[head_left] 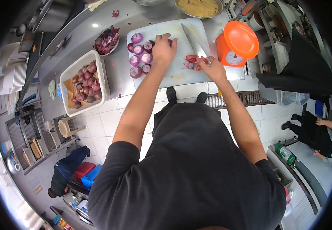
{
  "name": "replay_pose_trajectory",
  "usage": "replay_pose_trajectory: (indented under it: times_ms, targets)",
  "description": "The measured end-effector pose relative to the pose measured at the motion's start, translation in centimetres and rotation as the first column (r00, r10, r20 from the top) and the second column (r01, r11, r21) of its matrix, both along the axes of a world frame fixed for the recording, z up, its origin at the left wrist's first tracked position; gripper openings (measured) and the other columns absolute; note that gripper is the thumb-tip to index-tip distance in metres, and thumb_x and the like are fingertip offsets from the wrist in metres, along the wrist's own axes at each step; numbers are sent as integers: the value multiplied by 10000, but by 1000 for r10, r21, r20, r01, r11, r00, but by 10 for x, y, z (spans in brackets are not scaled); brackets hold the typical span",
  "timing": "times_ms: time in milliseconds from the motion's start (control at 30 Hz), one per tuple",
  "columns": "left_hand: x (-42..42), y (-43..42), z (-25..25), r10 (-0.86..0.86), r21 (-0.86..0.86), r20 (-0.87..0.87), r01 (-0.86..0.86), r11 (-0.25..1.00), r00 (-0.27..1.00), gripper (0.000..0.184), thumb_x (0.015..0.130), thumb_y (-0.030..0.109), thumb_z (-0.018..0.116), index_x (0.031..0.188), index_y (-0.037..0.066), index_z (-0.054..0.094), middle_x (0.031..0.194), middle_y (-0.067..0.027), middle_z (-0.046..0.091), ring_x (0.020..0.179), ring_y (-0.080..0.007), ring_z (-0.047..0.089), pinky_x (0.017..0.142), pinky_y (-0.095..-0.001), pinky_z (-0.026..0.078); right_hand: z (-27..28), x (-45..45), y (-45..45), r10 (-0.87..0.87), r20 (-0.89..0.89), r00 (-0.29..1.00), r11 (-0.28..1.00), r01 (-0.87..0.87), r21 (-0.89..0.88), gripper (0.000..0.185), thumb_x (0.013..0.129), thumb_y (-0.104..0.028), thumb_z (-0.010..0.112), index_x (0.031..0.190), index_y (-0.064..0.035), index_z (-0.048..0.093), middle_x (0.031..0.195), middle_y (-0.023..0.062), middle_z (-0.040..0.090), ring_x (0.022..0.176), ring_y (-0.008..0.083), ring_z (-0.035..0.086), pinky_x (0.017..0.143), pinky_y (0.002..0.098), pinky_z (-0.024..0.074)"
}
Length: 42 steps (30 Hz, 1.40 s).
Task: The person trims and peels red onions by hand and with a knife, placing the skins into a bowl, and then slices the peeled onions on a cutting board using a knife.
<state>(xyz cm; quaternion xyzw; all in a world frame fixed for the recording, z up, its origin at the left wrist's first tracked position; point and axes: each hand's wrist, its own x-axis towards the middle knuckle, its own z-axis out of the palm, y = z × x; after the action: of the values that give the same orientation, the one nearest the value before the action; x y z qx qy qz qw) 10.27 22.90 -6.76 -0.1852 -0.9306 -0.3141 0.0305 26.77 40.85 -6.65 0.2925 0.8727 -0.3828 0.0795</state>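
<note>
On the white cutting board (177, 78) stand several peeled purple onions (146, 58), grouped at its left. My left hand (164, 50) reaches over the board beside them, its fingers curled around a peeled onion (170, 43) that is mostly hidden. A large knife (192, 37) lies across the right part of the board, blade pointing away from me. Its handle runs under my right hand (214, 69), whose fingers are closed about it. Reddish onion skins and trimmings (191, 59) lie against the right fingertips.
Left of the board are a white bin (63, 90) of unpeeled onions and a bowl of skins (106, 40). An orange scale (221, 48) stands right. A metal bowl (220, 10) with yellow contents is behind. Other people (68, 165) are at both sides.
</note>
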Motion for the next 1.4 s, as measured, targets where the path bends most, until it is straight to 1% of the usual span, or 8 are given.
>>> replay_pose_trajectory:
  times_ms: [200, 333, 400, 600, 1100, 1200, 1300, 1400]
  targets:
    - [61, 31, -43, -138, 458, 178, 42, 888, 974, 387, 952, 287, 741, 1232, 27, 682, 1304, -233, 587, 1123, -376, 620, 953, -448, 522, -15, 11, 1, -27, -161, 987, 999, 22, -33, 395, 954, -319, 651, 1089, 52, 644, 1005, 297, 702, 989, 446, 698, 872, 495, 534]
    - [85, 38, -55, -240, 216, -156, 271, 938, 958, 529, 928, 359, 764, 1333, 42, 640, 1385, -211, 550, 1272, -380, 527, 1087, -511, 407, -35, 20, 5, 14, -333, 943, 999, 0, 40, 236, 982, -158, 607, 1026, 74, 595, 1007, 323, 654, 972, 492, 662, 868, 527, 513]
    - [93, 34, -48, -362, 49, -193, 378, 925, 912, 608, 910, 387, 781, 1389, 53, 611, 1414, -188, 543, 1316, -373, 492, 1130, -524, 353, -41, 23, 9, -4, -308, 951, 1000, -1, -16, 231, 971, -140, 610, 1048, 77, 594, 1036, 327, 653, 996, 497, 655, 879, 528, 512]
    - [95, 39, -52, -429, -60, -131, 424, 903, 894, 696, 876, 463, 805, 1431, 105, 587, 1403, -134, 549, 1313, -342, 498, 1115, -510, 349, -22, 34, 16, -7, -246, 969, 983, -39, -180, 370, 901, -94, 621, 1227, 81, 606, 1142, 316, 637, 1066, 475, 636, 936, 495, 511]
    - [75, 44, -59, -606, -231, -118, 572, 787, 786, 152, 885, 148, 732, 992, 102, 634, 982, -104, 665, 979, -309, 674, 866, -463, 531, -37, 61, 29, -50, -196, 979, 950, -14, -313, 548, 876, -88, 653, 1388, 90, 576, 1279, 300, 636, 1166, 418, 652, 1015, 428, 510]
    - [68, 43, -67, -541, -150, -34, 531, 834, 840, 176, 874, 172, 715, 999, 83, 627, 1003, -128, 672, 1016, -335, 675, 906, -486, 532, -50, 74, 31, -78, -181, 980, 946, 16, -324, 530, 879, -78, 663, 1379, 76, 585, 1263, 285, 643, 1147, 385, 664, 1003, 413, 519]
    - [64, 31, -56, -346, -16, -94, 346, 938, 934, 139, 892, 111, 680, 1000, 56, 611, 991, -156, 675, 959, -361, 680, 835, -512, 536, -30, 70, 23, -70, -186, 980, 911, -13, -413, 449, 895, 6, 617, 1340, 57, 586, 1107, 177, 666, 901, 224, 692, 750, 347, 573]
    - [44, 10, -8, -145, 209, -81, 159, 965, 986, 80, 918, 54, 628, 990, 29, 602, 947, -190, 670, 905, -399, 674, 772, -531, 519, -28, 71, 18, -63, -157, 986, 895, -14, -447, 484, 907, 2, 585, 1390, 25, 562, 1110, 142, 663, 826, 179, 674, 679, 319, 579]
